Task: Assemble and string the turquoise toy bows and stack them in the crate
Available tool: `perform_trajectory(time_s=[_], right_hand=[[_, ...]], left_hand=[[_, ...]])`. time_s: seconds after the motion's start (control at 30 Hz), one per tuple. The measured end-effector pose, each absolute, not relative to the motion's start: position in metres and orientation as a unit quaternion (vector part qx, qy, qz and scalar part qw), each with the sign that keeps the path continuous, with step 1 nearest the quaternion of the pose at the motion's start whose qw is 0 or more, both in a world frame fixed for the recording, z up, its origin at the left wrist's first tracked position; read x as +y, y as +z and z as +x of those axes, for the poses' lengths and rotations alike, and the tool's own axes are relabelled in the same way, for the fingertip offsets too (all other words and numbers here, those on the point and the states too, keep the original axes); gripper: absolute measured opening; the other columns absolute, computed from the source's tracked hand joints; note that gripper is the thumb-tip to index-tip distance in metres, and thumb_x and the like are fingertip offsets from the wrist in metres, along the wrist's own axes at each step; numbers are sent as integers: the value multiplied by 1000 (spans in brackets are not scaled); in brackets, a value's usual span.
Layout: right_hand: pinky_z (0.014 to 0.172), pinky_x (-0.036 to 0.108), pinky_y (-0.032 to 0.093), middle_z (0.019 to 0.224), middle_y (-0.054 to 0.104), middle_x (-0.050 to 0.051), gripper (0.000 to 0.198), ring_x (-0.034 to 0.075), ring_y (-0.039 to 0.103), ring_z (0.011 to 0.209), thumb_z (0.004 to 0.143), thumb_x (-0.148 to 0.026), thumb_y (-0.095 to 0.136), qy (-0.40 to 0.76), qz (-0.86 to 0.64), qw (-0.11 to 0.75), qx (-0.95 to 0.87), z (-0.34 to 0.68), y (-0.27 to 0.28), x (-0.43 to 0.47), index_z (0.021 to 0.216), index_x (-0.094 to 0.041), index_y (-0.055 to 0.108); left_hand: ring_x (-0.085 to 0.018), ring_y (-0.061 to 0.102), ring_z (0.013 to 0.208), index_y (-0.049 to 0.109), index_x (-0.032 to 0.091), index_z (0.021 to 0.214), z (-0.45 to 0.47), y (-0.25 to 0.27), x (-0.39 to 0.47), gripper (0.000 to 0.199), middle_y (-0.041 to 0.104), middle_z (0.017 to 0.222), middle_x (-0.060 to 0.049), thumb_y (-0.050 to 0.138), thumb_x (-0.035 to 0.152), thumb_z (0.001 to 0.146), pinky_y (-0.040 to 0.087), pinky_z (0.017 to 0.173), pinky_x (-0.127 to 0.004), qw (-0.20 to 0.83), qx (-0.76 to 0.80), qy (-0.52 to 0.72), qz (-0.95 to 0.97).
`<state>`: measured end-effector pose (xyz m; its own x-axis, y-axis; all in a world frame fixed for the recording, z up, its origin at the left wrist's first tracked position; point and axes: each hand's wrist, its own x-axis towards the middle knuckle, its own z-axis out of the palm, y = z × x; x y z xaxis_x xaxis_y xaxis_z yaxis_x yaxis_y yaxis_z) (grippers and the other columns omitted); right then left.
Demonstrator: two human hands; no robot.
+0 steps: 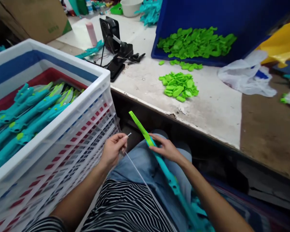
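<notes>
My left hand [114, 148] is closed in a pinch on a thin white cord [140, 174], whose tip pokes out past the fingers. The cord runs slack-free down across my striped shirt. My right hand [165, 147] grips a long teal plastic toy part [168, 174] near its upper end. A bright green blade-like piece [140, 127] extends from that end, up and to the left. The teal part slants over my lap, and its lower end passes beside my right forearm. The two hands are apart, the left one beside the green piece.
A white basket [87, 93] at left holds several teal and green toys [36, 112]. On the worktable [140, 93] lie a heap of green pieces [180, 85], a small black fan [110, 33] and a phone [116, 69]. Behind stands a blue bin [157, 42]; a plastic bag [248, 74] lies right.
</notes>
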<state>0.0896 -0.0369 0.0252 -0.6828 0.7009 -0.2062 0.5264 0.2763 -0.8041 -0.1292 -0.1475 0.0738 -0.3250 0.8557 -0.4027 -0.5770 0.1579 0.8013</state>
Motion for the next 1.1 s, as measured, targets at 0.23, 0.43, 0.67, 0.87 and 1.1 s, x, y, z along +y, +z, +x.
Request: perform_trajectory(time_s=[0.23,0.43,0.67,0.87,1.1], right_hand=[[108,44,40,125,62,7,59,29,55,119,72,-47,72,552,-425,140,-704,102,19,-46,124,-21,61],[112,45,34,129,60,7,63,29,51,124,72,-52,72,572,-436,132,-682,104,22,-46,125,-21,61],[112,45,34,128,60,7,64,29,51,124,70,-54,72,575,-445,138,-673,101,23,-48,123,-21,62],[111,47,34,127,60,8,62,30,52,123,71,-54,72,565,-445,143,-680,100,23,-48,122,-21,63],[109,46,39,126,61,7,61,29,54,121,74,-55,67,538,-441,137,-705,102,17,-52,124,-20,62]], left_hand=[[-3,34,34,63,12,70,-147,65,-97,39,53,47,3,79,44,55,19,36,-17,510,544,638,193],[-4,38,39,65,12,71,-148,58,-69,30,54,49,3,72,41,63,24,40,-18,489,534,633,275],[-7,46,48,66,13,71,-151,54,-45,16,56,50,3,66,29,70,33,49,-20,469,528,606,365],[-7,48,48,65,13,69,-150,56,-41,8,56,50,4,62,18,73,34,50,-18,462,531,599,382],[-4,40,34,57,12,94,-150,64,-35,23,59,52,5,68,20,75,27,38,-16,560,472,586,345]])
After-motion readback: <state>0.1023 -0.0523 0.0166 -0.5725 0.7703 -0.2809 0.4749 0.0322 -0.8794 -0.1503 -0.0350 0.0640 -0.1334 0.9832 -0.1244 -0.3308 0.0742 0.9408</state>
